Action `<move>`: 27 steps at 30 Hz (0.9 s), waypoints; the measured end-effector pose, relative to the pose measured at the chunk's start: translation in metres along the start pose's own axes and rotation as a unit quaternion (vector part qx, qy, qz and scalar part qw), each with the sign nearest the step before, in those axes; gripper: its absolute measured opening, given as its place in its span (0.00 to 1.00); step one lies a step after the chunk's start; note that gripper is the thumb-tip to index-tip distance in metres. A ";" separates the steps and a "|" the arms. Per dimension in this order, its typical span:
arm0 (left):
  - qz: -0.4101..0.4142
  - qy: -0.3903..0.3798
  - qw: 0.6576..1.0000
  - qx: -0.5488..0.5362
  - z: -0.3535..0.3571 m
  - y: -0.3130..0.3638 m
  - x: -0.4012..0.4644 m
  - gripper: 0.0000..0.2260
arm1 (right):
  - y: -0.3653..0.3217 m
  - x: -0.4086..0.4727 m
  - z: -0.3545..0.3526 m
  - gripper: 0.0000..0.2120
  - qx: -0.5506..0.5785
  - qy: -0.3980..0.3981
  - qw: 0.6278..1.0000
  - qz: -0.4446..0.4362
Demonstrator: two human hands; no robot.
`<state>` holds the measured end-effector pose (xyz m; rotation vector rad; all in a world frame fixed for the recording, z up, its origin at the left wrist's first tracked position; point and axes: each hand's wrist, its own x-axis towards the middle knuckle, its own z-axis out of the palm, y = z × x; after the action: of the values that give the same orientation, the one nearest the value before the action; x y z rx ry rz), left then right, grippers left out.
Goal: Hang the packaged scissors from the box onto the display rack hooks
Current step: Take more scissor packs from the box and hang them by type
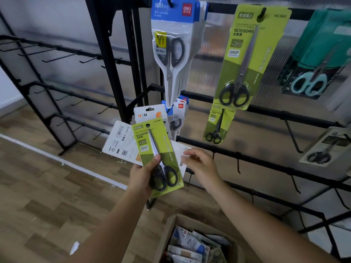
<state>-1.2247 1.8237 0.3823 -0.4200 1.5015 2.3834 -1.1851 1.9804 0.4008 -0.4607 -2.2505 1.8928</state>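
Left grip [141, 174] clamps the fanned green scissors pack [158, 154] upright, hang-hole topmost — right hand [199, 163] spread empty just beside, nearer the rack hooks [238, 165].

A wood-plank floor [38, 186] in mixed brown tones fills the lower left, crossed by a pale strip [62, 162] running from nine o'clock toward the centre, with a small white scrap [74, 247] lying at seven o'clock. A plain grey-white wall [47, 14] rises at eleven o'clock. From twelve to three o'clock a ribbed, translucent panel [214, 59] forms the backdrop, catching soft, even light with faint reflections.
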 end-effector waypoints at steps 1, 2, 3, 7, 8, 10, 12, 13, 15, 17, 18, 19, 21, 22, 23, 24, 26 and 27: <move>0.005 -0.003 1.000 0.000 0.002 0.000 -0.004 0.13 | -0.001 -0.005 0.005 0.10 -0.041 -0.022 0.999 -0.002; 0.011 -0.008 1.000 0.002 0.004 0.000 -0.007 0.14 | 0.000 -0.008 0.009 0.17 -0.087 -0.035 0.996 -0.001; 0.016 -0.013 1.000 0.007 0.005 0.000 -0.011 0.14 | 0.001 -0.010 0.011 0.23 -0.124 -0.038 0.992 0.004; 0.022 -0.016 1.000 0.016 0.014 -0.003 -0.028 0.17 | 0.000 -0.016 0.015 0.25 -0.190 -0.013 0.981 0.022; 0.025 -0.017 0.999 0.018 0.017 -0.003 -0.030 0.17 | 0.000 -0.016 0.013 0.22 -0.190 -0.009 0.981 0.025; 0.034 -0.019 0.999 0.014 0.022 -0.002 -0.034 0.19 | 0.001 -0.015 0.010 0.18 -0.164 -0.001 0.986 0.035; 0.033 0.001 0.999 0.014 0.025 0.000 -0.033 0.24 | 0.001 -0.016 0.004 0.17 -0.124 0.007 0.991 0.042; 0.029 0.011 0.999 0.021 0.025 0.001 -0.032 0.25 | 0.002 -0.016 0.001 0.16 -0.107 0.014 0.993 0.045; 0.024 0.016 0.999 0.020 0.023 0.002 -0.030 0.24 | 0.005 -0.017 -0.005 0.17 -0.064 0.030 0.996 0.050; 0.015 0.014 1.000 0.017 0.020 0.003 -0.028 0.21 | 0.011 -0.020 -0.013 0.17 -0.002 0.046 0.998 0.050; 0.014 0.015 1.000 0.024 0.018 0.003 -0.026 0.21 | 0.015 -0.023 -0.018 0.18 0.024 0.054 0.997 0.045; 0.015 0.017 0.999 0.029 0.017 0.004 -0.025 0.21 | 0.019 -0.024 -0.023 0.18 0.041 0.066 0.996 0.039; 0.014 0.012 1.000 0.025 0.014 0.002 -0.022 0.22 | 0.027 -0.026 -0.032 0.18 0.066 0.101 0.992 0.027; 0.013 0.010 1.000 0.025 0.013 0.002 -0.020 0.22 | 0.031 -0.027 -0.037 0.17 0.076 0.123 0.989 0.027; 0.010 0.011 0.999 0.029 0.012 0.002 -0.020 0.22 | 0.035 -0.027 -0.042 0.16 0.076 0.145 0.986 0.027; 0.009 0.011 0.999 0.031 0.011 0.001 -0.020 0.22 | 0.040 -0.027 -0.047 0.13 0.061 0.162 0.985 0.025; 0.008 0.014 1.000 0.026 0.008 -0.001 -0.019 0.21 | 0.049 -0.030 -0.055 0.15 0.017 0.173 0.985 0.013; 0.008 0.014 1.000 0.024 0.007 -0.001 -0.018 0.20 | 0.052 -0.032 -0.058 0.20 -0.003 0.173 0.985 0.002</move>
<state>-1.2088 1.8293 0.3912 -0.4342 1.5767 2.3591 -1.1293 2.0315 0.3623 -0.7325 -2.0299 1.6552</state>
